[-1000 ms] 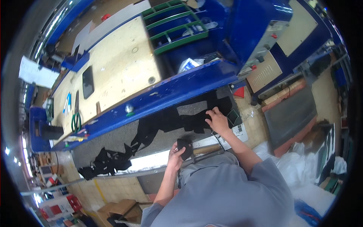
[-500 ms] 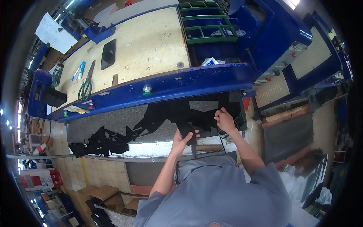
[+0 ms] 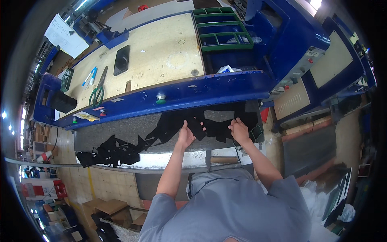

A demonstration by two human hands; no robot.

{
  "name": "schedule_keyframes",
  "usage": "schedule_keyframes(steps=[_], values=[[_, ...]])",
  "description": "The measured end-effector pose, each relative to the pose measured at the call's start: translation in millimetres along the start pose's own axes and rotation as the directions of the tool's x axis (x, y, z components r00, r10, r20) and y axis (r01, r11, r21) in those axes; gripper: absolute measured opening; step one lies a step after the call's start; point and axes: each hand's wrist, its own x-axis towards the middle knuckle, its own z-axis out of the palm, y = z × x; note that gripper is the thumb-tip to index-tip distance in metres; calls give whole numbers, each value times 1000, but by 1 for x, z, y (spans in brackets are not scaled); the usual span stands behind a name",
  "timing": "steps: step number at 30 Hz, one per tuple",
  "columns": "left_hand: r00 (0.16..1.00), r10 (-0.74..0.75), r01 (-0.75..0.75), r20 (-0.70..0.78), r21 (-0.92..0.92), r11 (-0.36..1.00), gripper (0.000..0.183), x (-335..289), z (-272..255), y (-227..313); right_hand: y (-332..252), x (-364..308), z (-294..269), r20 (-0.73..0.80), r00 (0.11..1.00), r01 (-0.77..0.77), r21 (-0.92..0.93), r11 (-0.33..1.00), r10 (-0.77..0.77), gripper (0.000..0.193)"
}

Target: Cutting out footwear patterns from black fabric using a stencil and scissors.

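My left hand (image 3: pixel 186 138) is closed round a flat black piece (image 3: pixel 196 128), thumb on the near side and fingertips showing at its right edge. It is held over a black sheet with cut-out gaps (image 3: pixel 169 123), which looks like thin fabric or foam. My right hand (image 3: pixel 240 132) is bent, its fingertips pinched together at the sheet's right part; whether a separate piece is between them is hidden. The sheet lies on a dark grey bed (image 3: pixel 109 129), trailing left into a tangled strip of scraps (image 3: pixel 115 150).
Beyond stands a blue press beam (image 3: pixel 181 100) with a green button (image 3: pixel 161 99). On its pale top lie scissors (image 3: pixel 99 90), a phone (image 3: pixel 121 60) and pens (image 3: pixel 90 76). A green-edged divided tray (image 3: pixel 223 36) sits at the back. A small green frame (image 3: pixel 255 132) lies beside my right hand.
My left hand has moved away from me and slightly left with the black piece, from the bed's near edge to over the sheet. The right hand has shifted only slightly.
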Motion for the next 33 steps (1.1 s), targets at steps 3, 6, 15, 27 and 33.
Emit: schedule_keyframes(steps=[3,6,15,27,33], values=[[1000,-3,3,13,54,999,59,2,-2,-5,3,2,7,-9,1000,18,-30,999,-18,20],[1000,22,-22,-7,67,997,61,1,-3,-10,2,-2,10,-61,998,-4,-9,1000,3,23],[998,65,-65,-2,84,994,67,-3,2,-12,-1,-2,6,-66,994,-83,108,991,90,29],[992,124,-124,12,103,987,49,0,2,-18,-41,-38,-69,510,830,-4,409,913,-224,22],[960,222,-280,173,660,697,30,-29,36,-30,-74,-40,-122,452,809,111,511,852,-377,27]])
